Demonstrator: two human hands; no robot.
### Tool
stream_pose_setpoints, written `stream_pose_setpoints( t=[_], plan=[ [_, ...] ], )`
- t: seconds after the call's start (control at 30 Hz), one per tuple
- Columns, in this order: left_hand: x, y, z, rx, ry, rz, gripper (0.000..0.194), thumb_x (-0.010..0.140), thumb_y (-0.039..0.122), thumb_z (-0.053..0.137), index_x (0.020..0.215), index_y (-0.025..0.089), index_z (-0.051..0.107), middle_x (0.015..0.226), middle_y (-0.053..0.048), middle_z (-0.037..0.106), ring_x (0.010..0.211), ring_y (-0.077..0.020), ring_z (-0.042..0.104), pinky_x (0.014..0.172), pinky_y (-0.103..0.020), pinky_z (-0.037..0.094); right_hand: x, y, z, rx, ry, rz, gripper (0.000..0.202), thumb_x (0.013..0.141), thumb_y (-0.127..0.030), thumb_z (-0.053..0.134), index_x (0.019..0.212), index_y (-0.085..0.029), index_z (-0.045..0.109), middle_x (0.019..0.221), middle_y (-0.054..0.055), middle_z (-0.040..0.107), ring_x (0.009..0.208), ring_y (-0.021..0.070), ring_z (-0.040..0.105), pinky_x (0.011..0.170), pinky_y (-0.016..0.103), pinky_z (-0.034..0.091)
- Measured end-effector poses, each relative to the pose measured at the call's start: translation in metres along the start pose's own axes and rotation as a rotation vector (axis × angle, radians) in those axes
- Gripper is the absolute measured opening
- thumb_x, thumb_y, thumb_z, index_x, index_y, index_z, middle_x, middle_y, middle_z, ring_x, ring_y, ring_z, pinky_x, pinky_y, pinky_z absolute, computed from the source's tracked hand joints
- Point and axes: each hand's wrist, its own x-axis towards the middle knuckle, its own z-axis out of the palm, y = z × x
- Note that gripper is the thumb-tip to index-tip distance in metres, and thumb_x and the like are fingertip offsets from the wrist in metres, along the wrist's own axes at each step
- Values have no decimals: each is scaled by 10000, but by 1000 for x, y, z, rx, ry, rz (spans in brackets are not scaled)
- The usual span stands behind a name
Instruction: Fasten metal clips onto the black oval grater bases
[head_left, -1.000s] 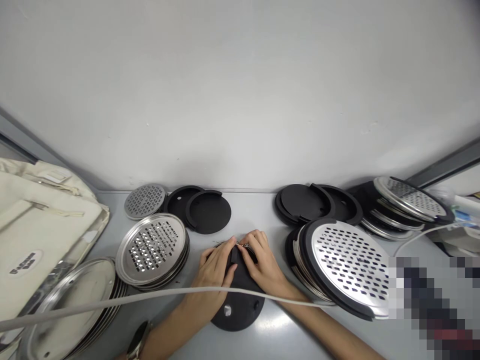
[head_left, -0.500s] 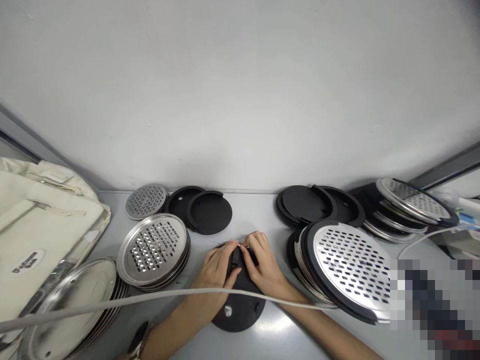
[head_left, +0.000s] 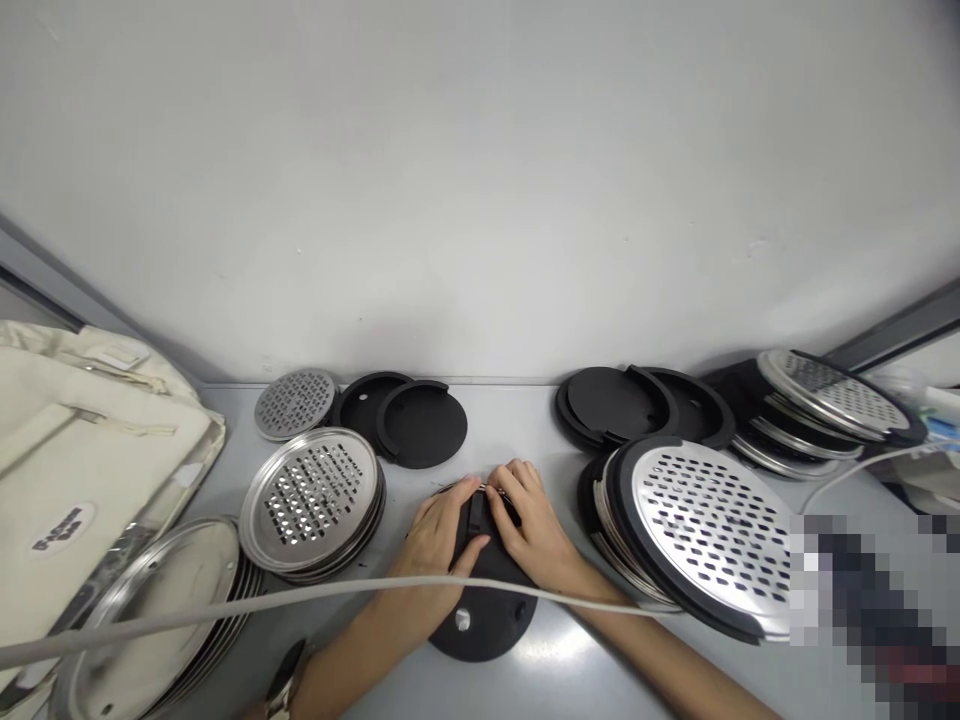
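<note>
A black round base [head_left: 484,625] lies on the grey table in front of me, with a light round spot and a small dark knob near its close edge. My left hand [head_left: 435,540] is closed on its far left side, thumb lying across the top. On the far right side my right hand [head_left: 529,525] grips it, fingertips meeting the left ones at the far rim. A thin shiny metal edge shows there, mostly hidden by the fingers. Beside my left hand is a stack of metal grater discs [head_left: 311,500]; right of my right hand, black-rimmed grater discs [head_left: 712,530] are stacked.
Black round trays lie at back left [head_left: 421,425] and back right [head_left: 622,405]. A pale cable [head_left: 337,590] crosses in front, over my forearms. Plain metal plates [head_left: 150,610] and a cream bag [head_left: 90,450] stand left. More grater discs [head_left: 832,400] are stacked far right.
The view has shifted slightly. Both hands keep their hold on the black base, with only small finger movement at its far rim.
</note>
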Motion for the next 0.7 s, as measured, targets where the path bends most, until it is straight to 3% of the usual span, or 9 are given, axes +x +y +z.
stream_pose_setpoints(
  t=[0.7],
  plan=[
    [-2, -2, 4, -32, 26, 7, 532, 944, 237, 459, 1422, 273, 228, 1371, -56, 469, 1274, -206, 434, 1063, -408, 389, 1, 4, 4, 95, 15, 64, 154, 976, -231, 336, 836, -230, 400, 870, 16, 477, 849, 189, 460, 825, 372, 410]
  ],
)
